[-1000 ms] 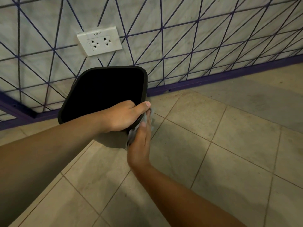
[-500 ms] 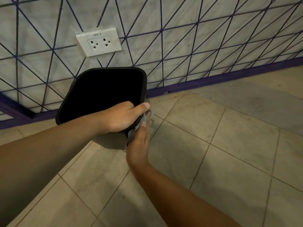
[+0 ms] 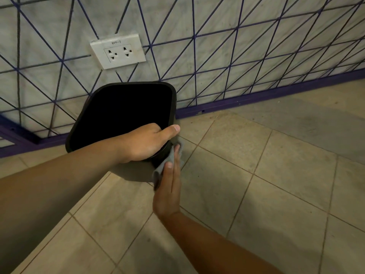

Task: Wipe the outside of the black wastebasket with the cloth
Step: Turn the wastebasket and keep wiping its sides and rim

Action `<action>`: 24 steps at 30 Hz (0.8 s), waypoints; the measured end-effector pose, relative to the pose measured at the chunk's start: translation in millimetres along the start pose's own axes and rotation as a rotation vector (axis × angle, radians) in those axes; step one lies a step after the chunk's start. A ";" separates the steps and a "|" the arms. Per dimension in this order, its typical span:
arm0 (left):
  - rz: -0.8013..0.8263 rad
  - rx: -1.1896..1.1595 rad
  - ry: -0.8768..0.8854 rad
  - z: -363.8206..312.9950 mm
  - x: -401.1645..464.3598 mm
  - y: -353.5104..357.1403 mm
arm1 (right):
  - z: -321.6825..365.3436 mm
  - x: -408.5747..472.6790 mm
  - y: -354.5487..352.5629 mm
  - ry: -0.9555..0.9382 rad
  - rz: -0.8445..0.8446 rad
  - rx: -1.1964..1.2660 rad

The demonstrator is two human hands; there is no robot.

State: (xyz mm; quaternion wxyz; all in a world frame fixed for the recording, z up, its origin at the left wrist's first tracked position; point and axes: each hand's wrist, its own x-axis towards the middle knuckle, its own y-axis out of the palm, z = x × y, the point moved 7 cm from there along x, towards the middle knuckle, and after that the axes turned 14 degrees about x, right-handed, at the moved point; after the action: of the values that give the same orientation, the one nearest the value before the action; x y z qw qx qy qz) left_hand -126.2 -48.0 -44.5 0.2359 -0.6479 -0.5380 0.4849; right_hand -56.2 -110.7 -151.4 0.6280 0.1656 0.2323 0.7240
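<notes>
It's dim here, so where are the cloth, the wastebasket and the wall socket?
cloth (image 3: 165, 162): head view, its creased middle.
wastebasket (image 3: 136, 172): head view, near outer wall.
wall socket (image 3: 118, 51): head view, white faceplate.

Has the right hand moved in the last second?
Yes, slightly: the right hand, pressing the cloth on the bin, has slid down, away from the outlet.

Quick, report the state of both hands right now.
Left hand: closed, gripping the rim of the black wastebasket.
Right hand: open, straight fingers pressing the grey cloth against the wastebasket's outer side.
</notes>
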 end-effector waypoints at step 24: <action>-0.008 -0.027 0.011 -3.3 -0.2 -1.1 | 20.5 -2.8 16.9 -0.048 0.001 -0.026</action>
State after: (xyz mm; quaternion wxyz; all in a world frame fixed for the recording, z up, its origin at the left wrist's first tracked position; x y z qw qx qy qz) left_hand -123.8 -47.1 -42.1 0.2321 -0.6516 -0.5458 0.4728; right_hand -59.0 -112.6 -124.9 0.6353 0.1748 0.2076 0.7230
